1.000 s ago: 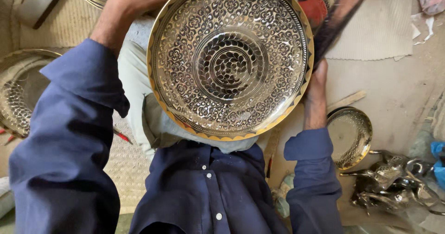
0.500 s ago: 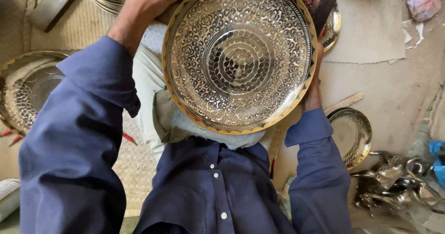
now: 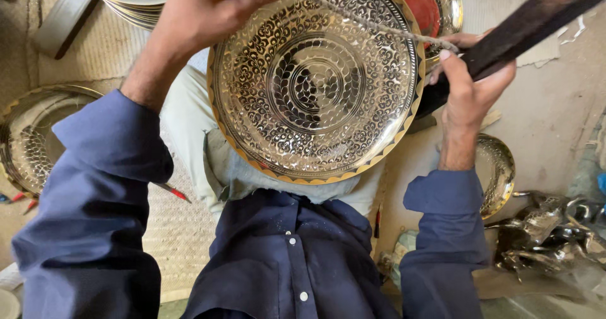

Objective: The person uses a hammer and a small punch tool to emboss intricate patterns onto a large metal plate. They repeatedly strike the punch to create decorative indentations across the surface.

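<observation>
We find the large engraved brass plate [image 3: 315,79] resting tilted on our lap, our right hand [image 3: 470,85] closed around a dark wooden stick [image 3: 530,22] beside its rim, our left hand [image 3: 202,9] apparently pinching a taut cord [image 3: 379,25] crossing it.

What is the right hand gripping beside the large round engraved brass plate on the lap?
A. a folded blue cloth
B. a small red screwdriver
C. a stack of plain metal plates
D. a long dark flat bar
D: the right hand is closed around a long dark flat bar that runs up to the right, past the rim of the large round engraved brass plate.
</observation>
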